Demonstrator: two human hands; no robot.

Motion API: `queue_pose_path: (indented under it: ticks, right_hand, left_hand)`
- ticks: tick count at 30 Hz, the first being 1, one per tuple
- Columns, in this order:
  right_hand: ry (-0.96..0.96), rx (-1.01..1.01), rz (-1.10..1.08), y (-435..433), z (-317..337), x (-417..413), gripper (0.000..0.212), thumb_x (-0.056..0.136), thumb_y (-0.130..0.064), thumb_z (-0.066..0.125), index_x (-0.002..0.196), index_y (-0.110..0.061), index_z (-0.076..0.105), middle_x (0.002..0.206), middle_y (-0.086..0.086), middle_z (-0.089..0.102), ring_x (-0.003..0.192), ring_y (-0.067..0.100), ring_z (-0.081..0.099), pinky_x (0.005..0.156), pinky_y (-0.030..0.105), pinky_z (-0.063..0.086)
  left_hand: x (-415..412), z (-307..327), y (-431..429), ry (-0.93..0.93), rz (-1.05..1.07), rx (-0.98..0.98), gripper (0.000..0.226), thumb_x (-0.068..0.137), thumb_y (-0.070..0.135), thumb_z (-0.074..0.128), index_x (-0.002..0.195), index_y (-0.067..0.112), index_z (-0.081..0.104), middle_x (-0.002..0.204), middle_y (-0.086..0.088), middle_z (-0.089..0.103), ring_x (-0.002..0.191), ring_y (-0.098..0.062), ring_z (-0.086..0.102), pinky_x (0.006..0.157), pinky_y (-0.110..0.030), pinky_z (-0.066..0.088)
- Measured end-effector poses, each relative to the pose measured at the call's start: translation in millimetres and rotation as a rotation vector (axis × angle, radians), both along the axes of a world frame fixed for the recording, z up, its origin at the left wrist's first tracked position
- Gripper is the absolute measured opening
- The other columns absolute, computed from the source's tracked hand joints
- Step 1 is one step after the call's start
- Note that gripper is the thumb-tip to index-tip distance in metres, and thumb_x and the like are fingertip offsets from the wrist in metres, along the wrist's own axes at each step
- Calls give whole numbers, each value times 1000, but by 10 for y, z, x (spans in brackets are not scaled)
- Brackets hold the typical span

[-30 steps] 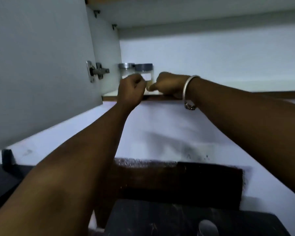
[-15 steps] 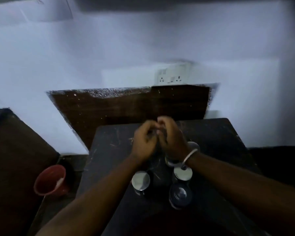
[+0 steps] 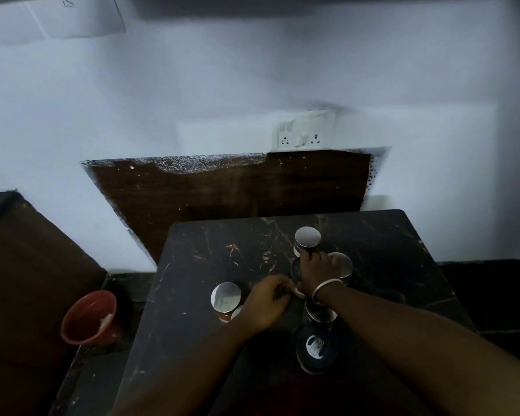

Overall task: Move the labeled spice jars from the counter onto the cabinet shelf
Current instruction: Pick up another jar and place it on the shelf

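Several spice jars stand on the dark marble counter (image 3: 198,265). Silver-lidded jars sit at the back (image 3: 307,237), right (image 3: 341,264) and left (image 3: 225,297); a blue-lidded jar (image 3: 315,346) is nearest me. My right hand (image 3: 317,270), with a bangle on its wrist, lies over a dark-lidded jar (image 3: 295,268), fingers bent down around it. Its wrist hides most of another silver-lidded jar (image 3: 320,315). My left hand (image 3: 267,301) is curled just left of it, covering part of a low jar (image 3: 236,312); what its fingers hold is hidden. The cabinet shelf is out of view.
A red cup (image 3: 87,318) stands on the lower ledge left of the counter. A white socket plate (image 3: 305,130) sits on the wall above a brown panel (image 3: 222,187). The open cabinet door's corner (image 3: 72,16) shows at the top left.
My view dropped from the cabinet shelf, where both hands were at two jars, to the counter. Since half a second ago both hands have lowered and parted among the jars.
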State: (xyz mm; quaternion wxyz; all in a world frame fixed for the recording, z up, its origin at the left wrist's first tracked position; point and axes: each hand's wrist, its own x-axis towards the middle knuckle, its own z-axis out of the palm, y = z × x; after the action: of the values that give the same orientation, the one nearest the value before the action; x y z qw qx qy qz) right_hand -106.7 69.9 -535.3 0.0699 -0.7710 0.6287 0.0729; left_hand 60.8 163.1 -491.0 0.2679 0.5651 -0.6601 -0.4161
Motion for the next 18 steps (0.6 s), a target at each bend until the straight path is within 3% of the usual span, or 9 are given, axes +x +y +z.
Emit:
queue_pose_path:
  ticks: [2,5,9,13,15,18]
  right_hand:
    - [12,-6,-8,-35,-2,-6,80,74,-49,75,139,-17,42,133,13,58,119,33,56,99,47,45]
    - [-33,11,-39,-44,84,-29,84,71,-55,77,138,-19,42,135,13,57,121,34,55,101,48,46]
    - [-216,12,-57,14,465,-27,85,65,-64,74,133,-23,44,133,8,56,119,30,56,98,48,50]
    - [-626,117,-49,-31,1242,-22,74,66,-46,86,125,-29,45,121,0,56,100,15,61,79,34,58]
    - [-689,136,34,-24,1758,-45,69,69,-40,85,124,-28,46,112,0,60,92,16,65,77,38,61]
    - [-776,63,132,116,2530,-68,62,74,-37,83,124,-27,48,104,0,63,88,16,67,77,39,61]
  left_hand:
    - [30,16,-49,11,20,-10,29,91,7,64,107,30,68,104,10,68,94,1,66,85,-21,55]
    - [94,39,-107,62,74,-14,33,90,7,64,105,37,67,108,7,70,99,-7,69,91,-40,59]
    - [141,214,-213,136,153,-3,25,95,5,61,112,23,65,107,0,70,93,-15,70,86,-46,60]
    - [239,630,-364,288,150,-13,29,103,18,55,130,30,56,125,5,63,112,-8,65,84,-25,56]
    - [258,971,-433,386,120,-30,35,108,21,45,142,28,49,135,4,58,116,-1,62,85,-18,54]
    - [195,1558,-447,470,38,-113,39,110,32,35,148,28,43,147,-4,53,128,-12,59,95,-22,54]
